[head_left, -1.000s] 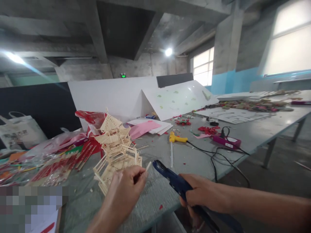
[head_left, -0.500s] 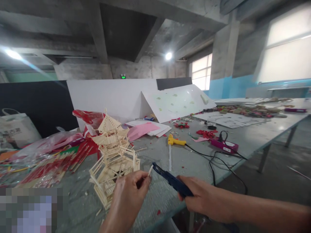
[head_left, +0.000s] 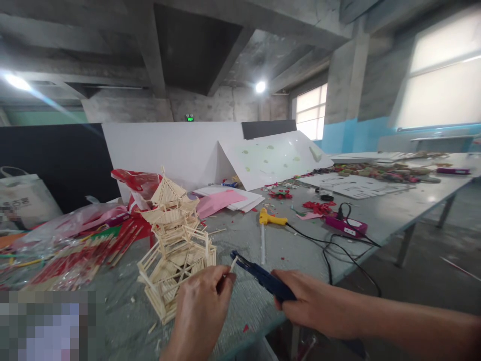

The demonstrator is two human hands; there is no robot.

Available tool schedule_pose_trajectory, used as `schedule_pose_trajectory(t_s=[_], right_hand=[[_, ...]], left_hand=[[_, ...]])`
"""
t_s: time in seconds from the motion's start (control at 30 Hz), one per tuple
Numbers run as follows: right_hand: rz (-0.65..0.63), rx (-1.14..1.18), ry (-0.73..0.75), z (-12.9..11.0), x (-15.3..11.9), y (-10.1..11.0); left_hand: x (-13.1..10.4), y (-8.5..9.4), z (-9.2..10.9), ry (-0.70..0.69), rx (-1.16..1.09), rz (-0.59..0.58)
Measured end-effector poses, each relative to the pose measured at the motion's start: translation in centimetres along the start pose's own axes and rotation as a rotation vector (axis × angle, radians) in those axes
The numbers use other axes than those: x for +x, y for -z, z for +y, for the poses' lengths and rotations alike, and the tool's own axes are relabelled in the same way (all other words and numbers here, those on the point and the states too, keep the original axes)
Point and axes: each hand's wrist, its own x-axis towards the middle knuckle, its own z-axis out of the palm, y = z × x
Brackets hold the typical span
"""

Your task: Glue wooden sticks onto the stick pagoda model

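No text legible. Cloth tote bag (head_left: 35, 193), far left: dark printed characters (head_left: 19, 199), partly pixelated, can't be read. Green lit sign (head_left: 190, 119) on back concrete wall (head_left: 214, 106): marking too small. Purple power strip (head_left: 356, 225), on table (head_left: 304, 255): white label (head_left: 349, 232), wording unreadable.

A single camera on the person's head faces forward and down over the near edge of the table (head_left: 240, 235), whose top it meets at a shallow slant. The left hand (head_left: 205, 303) and right hand (head_left: 300, 301) are closest, low in the view, the left rising from the bottom edge, the right reaching in from the right. Just beyond the left hand stands the stick tower (head_left: 173, 218). The wide view runs on to the boards (head_left: 169, 150), the window (head_left: 439, 80) at upper right and the ceiling (head_left: 112, 50) along the top.
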Motion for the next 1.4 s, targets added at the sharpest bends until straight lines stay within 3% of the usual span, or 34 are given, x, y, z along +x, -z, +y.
schedule_pose_trajectory(t_s=[0.17, 0.4, 0.7, 0.9, 1.1, 1.23, 1.3, 1.4], right_hand=[[0.020, -0.029, 0.017, 0.0, 0.3, 0.0], [0.032, -0.098, 0.029, -0.6, 0.2, 0.2], [0.127, -0.147, 0.002, -0.6, 1.5, 0.4], [0.077, 0.048, -0.085, -0.8, 5.1, 2.1], [0.071, 0.182, -0.007, -1.1, 9.1, 4.0], [-0.026, 0.353, -0.001, -1.3, 11.5, 4.4], [0.008, 0.416, -0.012, -1.4, 12.4, 4.4], [0.174, 0.355, -0.039, -1.8, 13.7, 4.2]], left_hand=[[-0.2, -0.1, -0.2, -0.023, 0.048, 0.039], [-0.5, -0.3, 0.0, -0.148, 0.188, 0.182], [-0.1, -0.3, 0.5, -0.177, 0.325, 0.225], [3.6, 1.5, 1.6, -0.120, 0.475, 0.140], [8.6, 3.2, 0.6, -0.093, 0.571, 0.088], [10.3, 4.2, 0.2, -0.090, 0.595, 0.095], [10.7, 4.6, 0.2, -0.087, 0.607, 0.103], [11.6, 5.0, 0.2, -0.079, 0.616, 0.105]])
